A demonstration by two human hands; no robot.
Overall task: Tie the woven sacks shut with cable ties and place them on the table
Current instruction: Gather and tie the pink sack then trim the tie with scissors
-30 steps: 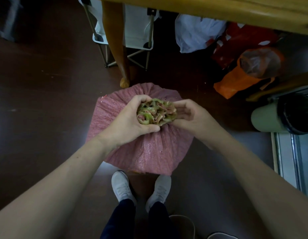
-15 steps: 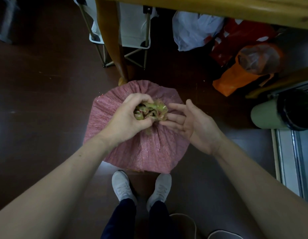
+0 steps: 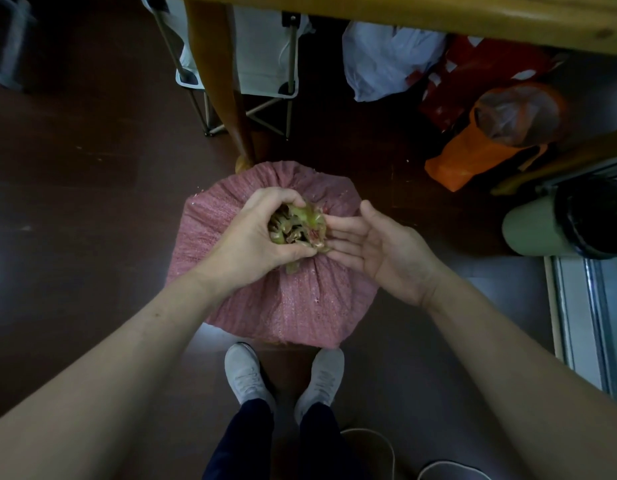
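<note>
The pink woven sack (image 3: 283,299) stands on the dark floor (image 3: 92,237) at the centre of the frame, just above my shoes (image 3: 244,375) and just below the worktop leg (image 3: 220,81). My left hand (image 3: 251,237) is curled round the gathered mouth (image 3: 296,226), with the greenish crumpled rim bunched inside the ring of thumb and fingers. My right hand (image 3: 379,251) lies flat and relaxed, palm up, to the right of the bunch. Its fingertips (image 3: 331,221) touch the loose folds and hold nothing.

I see no cable tie anywhere in the frame, so I judge the step in hand to be gathering the neck tight enough to take one. To do it well I should sweep the stray folds on the right side into the left fist. Then I should squeeze low on the neck so a clear tuft stands above the grip, and twist to narrow it. The woven cloth looks stiff and springy, and a slack grip would let it fan open. The worktop (image 3: 473,19) runs along the upper edge of the frame, well apart from the sack.
</note>
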